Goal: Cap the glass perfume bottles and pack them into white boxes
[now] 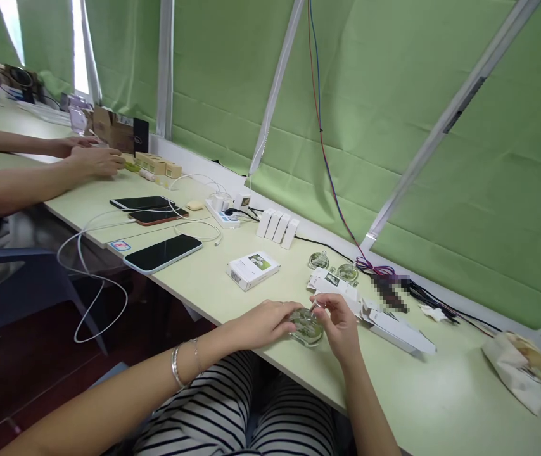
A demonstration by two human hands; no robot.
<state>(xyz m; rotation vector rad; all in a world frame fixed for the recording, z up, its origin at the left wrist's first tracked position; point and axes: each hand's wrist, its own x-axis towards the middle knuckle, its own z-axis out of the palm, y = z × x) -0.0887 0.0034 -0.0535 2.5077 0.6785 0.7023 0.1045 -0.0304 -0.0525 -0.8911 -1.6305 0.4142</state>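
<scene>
Currently, on the table (446,392), an opened white carton (396,330) is seen just beside the right hand (340,324). By the left hand (268,324), the round clear container (307,328) is gripped at its side, near the table's front edge; a small piece (317,306) at its top is pinched by the right. Container could be dropped if left grip slips.

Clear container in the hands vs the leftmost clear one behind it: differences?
Contact: the held container has the left hand and right hand at it; the rear container has no hand on it.
Place: the held container is by the table's near edge; the rear container sits farther back.
Shared: both are see-through and roundish.
</scene>
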